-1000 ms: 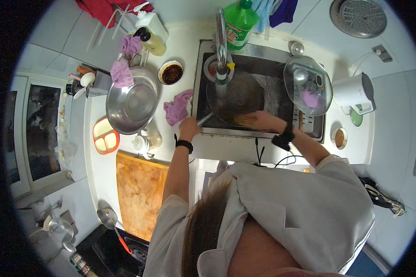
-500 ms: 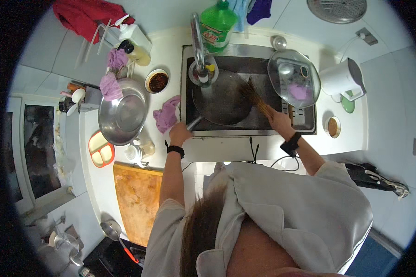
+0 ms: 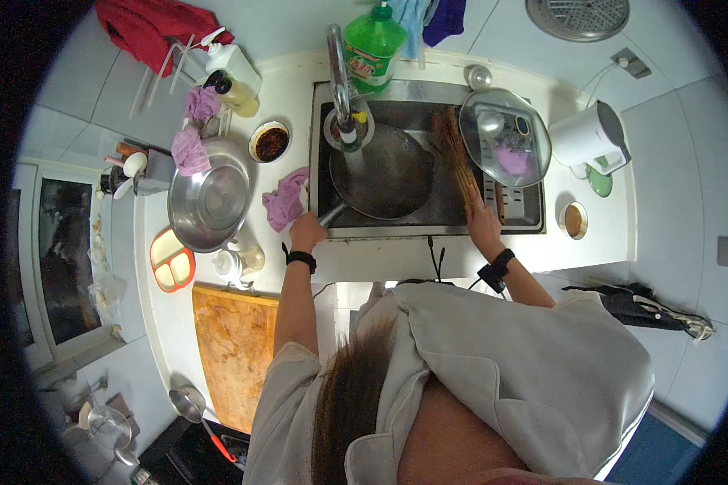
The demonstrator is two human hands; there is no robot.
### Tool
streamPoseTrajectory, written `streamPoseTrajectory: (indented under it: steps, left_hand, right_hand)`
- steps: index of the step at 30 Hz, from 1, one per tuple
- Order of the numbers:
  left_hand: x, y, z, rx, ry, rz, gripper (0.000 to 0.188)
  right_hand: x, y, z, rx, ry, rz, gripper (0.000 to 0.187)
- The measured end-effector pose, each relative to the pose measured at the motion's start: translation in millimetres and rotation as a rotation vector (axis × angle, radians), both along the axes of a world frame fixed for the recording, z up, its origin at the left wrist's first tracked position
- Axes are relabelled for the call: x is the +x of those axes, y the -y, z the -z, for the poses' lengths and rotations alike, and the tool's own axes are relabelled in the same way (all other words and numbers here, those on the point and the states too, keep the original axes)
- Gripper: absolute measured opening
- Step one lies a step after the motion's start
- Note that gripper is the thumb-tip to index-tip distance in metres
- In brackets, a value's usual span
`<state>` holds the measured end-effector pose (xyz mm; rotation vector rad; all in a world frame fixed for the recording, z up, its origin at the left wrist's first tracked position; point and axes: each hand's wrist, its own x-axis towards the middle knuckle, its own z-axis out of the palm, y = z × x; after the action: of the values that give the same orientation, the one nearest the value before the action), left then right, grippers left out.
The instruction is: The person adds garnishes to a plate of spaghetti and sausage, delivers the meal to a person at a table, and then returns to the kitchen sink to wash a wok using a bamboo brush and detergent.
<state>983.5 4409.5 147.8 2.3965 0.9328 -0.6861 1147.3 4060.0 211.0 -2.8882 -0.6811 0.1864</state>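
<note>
A dark wok lies in the sink beneath the metal tap, and water seems to run into it. My left hand is closed round the wok's handle at the sink's front left edge. In my right hand is a bristly bamboo brush, held by its lower end. The brush points away from me, to the right of the wok and apart from it, beside the glass lid. My right fingers are wrapped round it.
On the left stand a steel basin, a bowl of dark sauce, a purple cloth and a wooden cutting board. A green bottle stands behind the sink. To the right are a white kettle and a small bowl.
The brush has moved out of the wok to its right, turning more upright in my right hand. My left hand stays on the wok's handle. The whole view has shifted slightly.
</note>
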Motion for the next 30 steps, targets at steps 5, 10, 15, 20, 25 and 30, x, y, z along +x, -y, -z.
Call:
streamPoseTrajectory:
  steps: [5, 10, 15, 20, 25, 30]
  left_hand:
    - [4.1, 4.4, -10.4, 0.029, 0.008, 0.009, 0.029]
    - [-2.0, 2.2, 1.4, -0.007, -0.034, 0.026, 0.030]
    - [-1.7, 5.2, -0.9, 0.156, 0.037, 0.136, 0.029]
    - [2.8, 16.2, -14.7, 0.225, -0.094, 0.148, 0.027]
    - [12.8, 54.6, -52.6, 0.659, 0.089, 0.254, 0.027]
    - [34.3, 120.4, -62.0, -0.422, 0.419, 0.287, 0.037]
  right_hand:
    - [33.3, 8.6, 27.2, -0.177, -0.343, -0.107, 0.031]
    - [11.8, 2.6, -39.7, -0.096, -0.191, -0.415, 0.035]
    - [-0.7, 5.6, -91.4, -0.124, -0.318, -0.101, 0.031]
    - [6.1, 22.8, -110.1, -0.176, -0.311, -0.229, 0.026]
    - [15.0, 42.9, -116.5, -0.199, -0.185, -0.394, 0.025]
    - [12.0, 54.8, -141.2, 0.028, -0.399, -0.300, 0.026]
